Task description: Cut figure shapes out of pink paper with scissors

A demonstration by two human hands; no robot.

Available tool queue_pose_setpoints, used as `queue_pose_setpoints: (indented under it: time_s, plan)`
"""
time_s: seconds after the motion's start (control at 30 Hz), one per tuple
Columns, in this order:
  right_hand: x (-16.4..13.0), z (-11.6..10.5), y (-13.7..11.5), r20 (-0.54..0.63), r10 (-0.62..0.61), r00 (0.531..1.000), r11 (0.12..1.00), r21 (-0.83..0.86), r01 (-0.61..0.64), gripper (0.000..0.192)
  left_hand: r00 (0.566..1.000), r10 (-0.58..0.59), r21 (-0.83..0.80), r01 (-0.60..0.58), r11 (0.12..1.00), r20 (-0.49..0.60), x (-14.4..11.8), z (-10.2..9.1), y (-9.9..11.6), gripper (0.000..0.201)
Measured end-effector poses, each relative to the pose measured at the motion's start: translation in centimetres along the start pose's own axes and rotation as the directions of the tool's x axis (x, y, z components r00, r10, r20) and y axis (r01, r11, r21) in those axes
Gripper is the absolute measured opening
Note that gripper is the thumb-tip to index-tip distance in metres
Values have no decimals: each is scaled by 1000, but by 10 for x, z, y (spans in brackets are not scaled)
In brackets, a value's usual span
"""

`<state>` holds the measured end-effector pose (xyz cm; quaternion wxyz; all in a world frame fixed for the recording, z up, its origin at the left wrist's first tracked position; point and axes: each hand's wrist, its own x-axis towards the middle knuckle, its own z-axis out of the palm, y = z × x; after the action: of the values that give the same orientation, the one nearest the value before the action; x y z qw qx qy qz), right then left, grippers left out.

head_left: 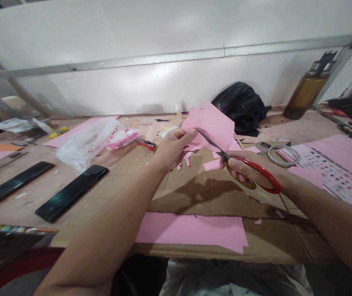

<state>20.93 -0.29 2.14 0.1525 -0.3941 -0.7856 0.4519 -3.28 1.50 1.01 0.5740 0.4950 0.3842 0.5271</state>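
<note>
A person's left hand (171,146) is pinching a pink paper sheet (211,125) between thumb and fingers above a cardboard mat (194,193). The right hand (250,170), fingers curled through red-handled scissors (243,166), is resting the blades against the sheet's edge.

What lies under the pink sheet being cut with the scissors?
Under the pink sheet held by the left hand lie small pink scraps on flattened cardboard. Whatever sits directly behind the sheet is covered.
</note>
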Motion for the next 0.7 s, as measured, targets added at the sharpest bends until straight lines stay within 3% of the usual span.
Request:
queue_pose_setpoints:
  time_s: [0.17, 0.3, 0.7]
  plan:
    - [0, 0, 5, -1, -1, 1000, 999, 35, 1, 47, 998, 11, -20, -12, 1000, -54, -2, 4, 4, 35]
    - [0, -1, 4, -2, -11, 1000, 1000, 25, 11, 49, 1000, 15, -30, -15, 999, -22, -2, 5, 4, 37]
    - [-1, 0, -3, -12, 18, 1000, 998, 67, -18, 62, 998, 24, -42, -27, 999, -63, 2, 1, 0, 37]
